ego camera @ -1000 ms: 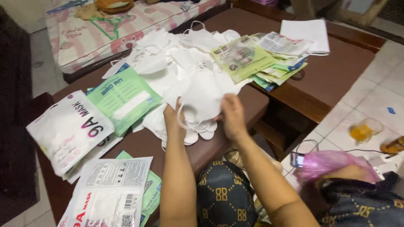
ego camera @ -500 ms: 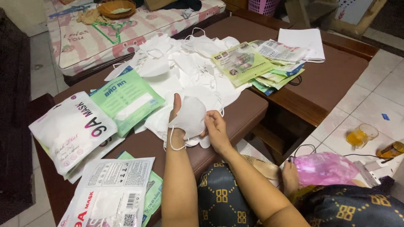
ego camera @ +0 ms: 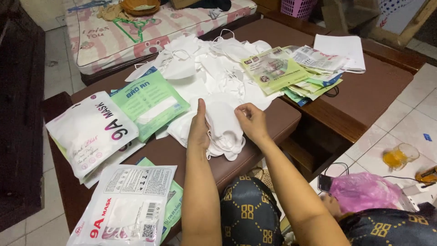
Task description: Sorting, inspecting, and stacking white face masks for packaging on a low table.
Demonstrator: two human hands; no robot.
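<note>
White face masks lay stacked at the frame's centre on the brown table. Both hands had lowered since a moment before: left hand flat against the stack's side, right hand pinching its top edge.

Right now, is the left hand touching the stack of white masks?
Touching. The head view shows the left hand lying flat against the stack of white masks, no gap visible.

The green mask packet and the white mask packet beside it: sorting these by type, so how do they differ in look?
The green mask packet is green with a pale window and lies flat; the white mask packet is white with pink and dark lettering and looks puffier. The green one lies farther up the table, the white one nearer its left edge. Both are sealed, rectangular and untouched by either hand.
</note>
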